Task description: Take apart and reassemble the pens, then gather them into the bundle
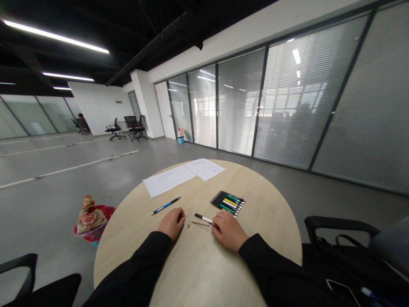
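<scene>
My left hand (172, 222) rests on the table with its fingers curled in a pinch; a tiny bit of something shows at the fingertips, too small to name. My right hand (228, 229) lies with fingers bent and closed, their inner side hidden. A white pen barrel with a black end (202, 218) reaches up to its fingers. Just below that, a thin dark pen refill (200, 224) lies on the wood, its end close to the same fingers. Between the hands sits a small greyish pen part (188, 226). Beyond my left hand lies a blue and black pen (165, 205).
Several pens (227, 202) in black, green, yellow and white lie in a row beyond my right hand. Two printed sheets (169, 181) lie at the round table's (271, 204) far edge. A red bag in a basket (92, 219) stands on the floor left; a black chair (338, 222) stands right.
</scene>
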A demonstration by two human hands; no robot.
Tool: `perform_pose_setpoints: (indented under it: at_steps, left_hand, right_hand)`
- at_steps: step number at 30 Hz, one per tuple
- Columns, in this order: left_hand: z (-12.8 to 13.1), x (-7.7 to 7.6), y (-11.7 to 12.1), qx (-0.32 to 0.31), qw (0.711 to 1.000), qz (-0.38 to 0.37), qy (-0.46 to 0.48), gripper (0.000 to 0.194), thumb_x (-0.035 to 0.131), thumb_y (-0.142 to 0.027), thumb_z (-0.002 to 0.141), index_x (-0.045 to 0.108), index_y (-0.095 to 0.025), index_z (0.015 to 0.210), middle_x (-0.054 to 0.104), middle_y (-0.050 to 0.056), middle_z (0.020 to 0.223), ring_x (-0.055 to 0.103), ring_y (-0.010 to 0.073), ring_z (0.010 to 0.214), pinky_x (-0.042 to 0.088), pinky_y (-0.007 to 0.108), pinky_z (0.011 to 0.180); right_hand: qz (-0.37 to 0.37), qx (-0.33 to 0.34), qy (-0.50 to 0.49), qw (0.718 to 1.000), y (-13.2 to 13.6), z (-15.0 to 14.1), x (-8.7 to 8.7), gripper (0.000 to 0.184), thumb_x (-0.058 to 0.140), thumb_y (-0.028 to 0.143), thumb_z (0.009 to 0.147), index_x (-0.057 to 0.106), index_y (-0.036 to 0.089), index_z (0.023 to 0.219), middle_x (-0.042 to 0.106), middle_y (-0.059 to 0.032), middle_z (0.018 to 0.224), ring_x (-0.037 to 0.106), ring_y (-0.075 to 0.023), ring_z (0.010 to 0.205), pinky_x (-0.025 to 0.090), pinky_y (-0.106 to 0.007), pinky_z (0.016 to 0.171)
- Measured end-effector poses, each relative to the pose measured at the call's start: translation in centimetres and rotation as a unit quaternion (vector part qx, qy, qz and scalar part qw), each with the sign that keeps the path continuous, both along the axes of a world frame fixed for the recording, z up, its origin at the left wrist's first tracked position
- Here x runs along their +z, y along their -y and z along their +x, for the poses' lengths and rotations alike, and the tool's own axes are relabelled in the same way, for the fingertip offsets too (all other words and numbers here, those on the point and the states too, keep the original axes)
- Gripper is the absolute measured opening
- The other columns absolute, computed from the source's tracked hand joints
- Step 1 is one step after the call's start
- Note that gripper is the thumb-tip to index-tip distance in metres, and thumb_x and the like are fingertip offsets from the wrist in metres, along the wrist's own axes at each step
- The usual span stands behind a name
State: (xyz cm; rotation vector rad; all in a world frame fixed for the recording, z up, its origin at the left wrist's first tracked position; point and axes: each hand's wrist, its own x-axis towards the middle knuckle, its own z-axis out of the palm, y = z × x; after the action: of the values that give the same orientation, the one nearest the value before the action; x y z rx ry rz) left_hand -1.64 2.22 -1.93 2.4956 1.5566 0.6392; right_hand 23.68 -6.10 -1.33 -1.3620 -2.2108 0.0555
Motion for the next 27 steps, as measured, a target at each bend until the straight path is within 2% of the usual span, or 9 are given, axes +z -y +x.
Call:
perform_pose_setpoints:
  at_steps: [8, 17, 22, 27]
  left_hand:
    - [0.2, 0.4, 0.1, 0.007, 1.000, -0.015, -0.011, 0.005, 0.051, -0.016, 0.079, 0.052, -0.019, 0.075, 0.060, 0.003, 0.075, 0.054, 0.0187, 0.072, 0.036, 0.028, 0.064]
    - [0.4, 0.8, 0.3, 0.010, 0.999, -0.038, 0.008, 0.005, 0.052, -0.014, 0.077, 0.053, -0.019, 0.078, 0.061, 0.002, 0.074, 0.054, 0.0176, 0.071, 0.036, 0.028, 0.065]
    - [0.3, 1.2, 0.4, 0.033, 0.998, -0.042, 0.028, 0.007, 0.048, -0.020, 0.082, 0.054, -0.020, 0.079, 0.060, 0.001, 0.071, 0.055, 0.0186, 0.070, 0.037, 0.028, 0.064]
    - [-0.6, 1.3, -0.1, 0.036, 0.998, -0.017, 0.054, 0.011, 0.045, -0.019, 0.082, 0.055, -0.020, 0.079, 0.061, 0.002, 0.071, 0.056, 0.0199, 0.070, 0.040, 0.030, 0.067]
  right_hand:
    - [-0.013, 0.008, 0.034, 0.999, 0.2, 0.1, 0.0, 0.008, 0.058, 0.021, 0.085, 0.063, 0.017, 0.080, 0.060, -0.0049, 0.086, 0.048, -0.0190, 0.092, 0.034, -0.030, 0.082]
    - [-0.011, 0.001, 0.007, 1.000, 0.1, 0.2, -0.2, 0.008, 0.061, 0.022, 0.085, 0.062, 0.018, 0.077, 0.059, -0.0031, 0.084, 0.048, -0.0180, 0.090, 0.036, -0.029, 0.082]
    - [-0.009, -0.049, -0.038, 0.998, -0.4, 0.5, -0.3, 0.014, 0.053, 0.018, 0.090, 0.060, 0.017, 0.077, 0.059, -0.0038, 0.085, 0.050, -0.0173, 0.089, 0.037, -0.028, 0.080]
    - [-0.021, -0.102, -0.093, 0.990, -0.8, 1.1, -0.5, 0.016, 0.050, 0.017, 0.090, 0.059, 0.018, 0.077, 0.058, -0.0027, 0.082, 0.053, -0.0153, 0.081, 0.037, -0.025, 0.074]
